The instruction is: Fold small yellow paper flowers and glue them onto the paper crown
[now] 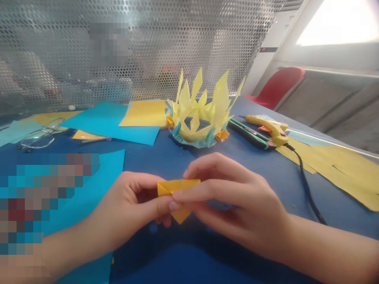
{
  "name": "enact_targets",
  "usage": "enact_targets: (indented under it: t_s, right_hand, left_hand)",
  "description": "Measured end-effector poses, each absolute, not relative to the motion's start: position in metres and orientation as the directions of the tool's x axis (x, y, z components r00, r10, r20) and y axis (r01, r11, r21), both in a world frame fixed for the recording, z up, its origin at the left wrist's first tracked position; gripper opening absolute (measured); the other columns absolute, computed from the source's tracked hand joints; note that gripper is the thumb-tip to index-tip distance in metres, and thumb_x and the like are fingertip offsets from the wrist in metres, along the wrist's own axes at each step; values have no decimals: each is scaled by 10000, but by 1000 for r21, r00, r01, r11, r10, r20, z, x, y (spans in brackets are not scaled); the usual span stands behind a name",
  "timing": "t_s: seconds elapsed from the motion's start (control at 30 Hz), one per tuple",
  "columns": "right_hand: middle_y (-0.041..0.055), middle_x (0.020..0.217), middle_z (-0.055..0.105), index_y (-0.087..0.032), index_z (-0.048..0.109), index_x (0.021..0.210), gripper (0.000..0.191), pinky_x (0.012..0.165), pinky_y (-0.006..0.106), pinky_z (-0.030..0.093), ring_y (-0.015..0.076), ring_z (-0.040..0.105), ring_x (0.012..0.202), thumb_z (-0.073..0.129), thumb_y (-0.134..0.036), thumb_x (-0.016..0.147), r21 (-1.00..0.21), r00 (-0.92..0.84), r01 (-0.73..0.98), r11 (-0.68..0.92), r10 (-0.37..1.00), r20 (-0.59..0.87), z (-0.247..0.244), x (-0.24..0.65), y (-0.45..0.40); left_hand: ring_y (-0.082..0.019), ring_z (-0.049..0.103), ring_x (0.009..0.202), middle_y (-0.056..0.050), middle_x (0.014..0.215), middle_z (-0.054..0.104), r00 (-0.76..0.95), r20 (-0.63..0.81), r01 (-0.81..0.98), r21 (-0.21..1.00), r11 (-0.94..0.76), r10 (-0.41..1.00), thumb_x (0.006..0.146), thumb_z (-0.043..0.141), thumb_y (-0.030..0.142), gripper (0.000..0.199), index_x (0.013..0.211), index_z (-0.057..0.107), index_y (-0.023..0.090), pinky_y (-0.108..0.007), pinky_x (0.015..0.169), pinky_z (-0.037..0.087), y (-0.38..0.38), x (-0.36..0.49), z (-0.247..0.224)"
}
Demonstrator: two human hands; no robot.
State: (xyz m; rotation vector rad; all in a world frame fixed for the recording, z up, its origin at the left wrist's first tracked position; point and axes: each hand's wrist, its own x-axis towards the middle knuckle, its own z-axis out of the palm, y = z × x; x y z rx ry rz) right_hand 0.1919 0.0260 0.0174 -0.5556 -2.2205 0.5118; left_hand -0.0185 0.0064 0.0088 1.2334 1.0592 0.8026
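Note:
A small folded piece of yellow-orange paper [181, 215], pointed at the bottom and straight along its top edge, is held between both hands above the blue table. My left hand [133, 197] pinches it from the left, thumb in front and fingers behind. From the right, my right hand [237, 193] has a finger pressed on the paper's front, close to the left thumb. Its other fingers are curled around the right side. Beyond the hands stands a paper crown [195, 114] with tall pale yellow points, a light blue base and orange paper flowers.
Blue and yellow sheets [145, 113] lie at the back left, with eyeglasses [38, 138] beside them. A yellow glue gun [268, 128] with a black cord and a green-black cutter [250, 134] rest at the right. Yellow paper strips [340, 165] spread there. Perforated metal [177, 47] stands behind.

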Motion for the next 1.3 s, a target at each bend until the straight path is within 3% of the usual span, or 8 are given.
enact_targets:
  t_s: [0.2, 0.4, 0.53, 0.7, 0.93, 1.07, 1.3]
  right_hand:
    - [71, 1125, 502, -175, 738, 976, 168, 850, 238, 557, 107, 618, 903, 609, -97, 902, -573, -579, 221, 789, 579, 574, 14, 193, 26]
    - [33, 1063, 496, -188, 623, 902, 127, 727, 212, 573, 76, 597, 784, 637, -71, 854, -694, -512, 204, 690, 680, 525, 11, 188, 27]
    - [31, 1029, 567, -176, 577, 1007, 253, 740, 226, 572, 99, 604, 805, 631, -38, 801, -734, -511, 228, 639, 721, 469, 12, 185, 28]
    - [21, 831, 665, -129, 707, 810, 41, 710, 159, 528, 78, 639, 725, 702, -89, 803, -722, -569, 267, 639, 709, 417, 17, 184, 29]
    - [2, 731, 705, -137, 729, 746, 72, 650, 140, 496, 72, 643, 684, 722, -112, 813, -728, -491, 322, 606, 764, 419, 19, 185, 30]
    - [2, 706, 692, -138, 735, 758, 68, 614, 147, 496, 76, 624, 654, 718, -119, 821, -711, -513, 311, 631, 741, 433, 18, 185, 29]
    - [18, 782, 722, -122, 752, 874, 87, 687, 142, 526, 77, 641, 701, 688, -89, 825, -716, -528, 254, 651, 713, 461, 18, 186, 32]
  left_hand:
    - [-77, 599, 531, 32, 594, 738, 342, -152, 3, 987, 161, 927, 722, 812, 241, 38, 689, 807, 259, -121, 503, 478, 10, -18, 8]
    - [-95, 612, 559, 28, 634, 755, 249, -153, 134, 983, 122, 956, 751, 779, 307, 53, 744, 805, 262, -140, 513, 476, 9, -12, 8]
    - [-125, 624, 595, 21, 654, 741, 205, -15, 346, 936, -58, 979, 771, 733, 300, 102, 724, 796, 235, -174, 529, 475, 4, -10, 8]
    - [-103, 635, 604, 49, 642, 731, 271, 131, 410, 881, -238, 954, 804, 697, 234, 144, 682, 774, 232, -147, 565, 482, 2, -12, 8]
    - [-105, 692, 706, 63, 763, 789, 299, 83, 365, 911, -194, 951, 834, 680, 233, 133, 787, 799, 271, -128, 635, 503, 5, -13, 8]
    - [-86, 662, 660, 78, 691, 752, 263, 84, 305, 938, -165, 961, 844, 642, 212, 198, 709, 777, 266, -111, 620, 489, 0, -12, 11]
    - [-78, 700, 712, 93, 753, 777, 188, 42, 193, 978, -79, 981, 864, 645, 235, 162, 801, 777, 304, -83, 642, 519, 4, -13, 8]
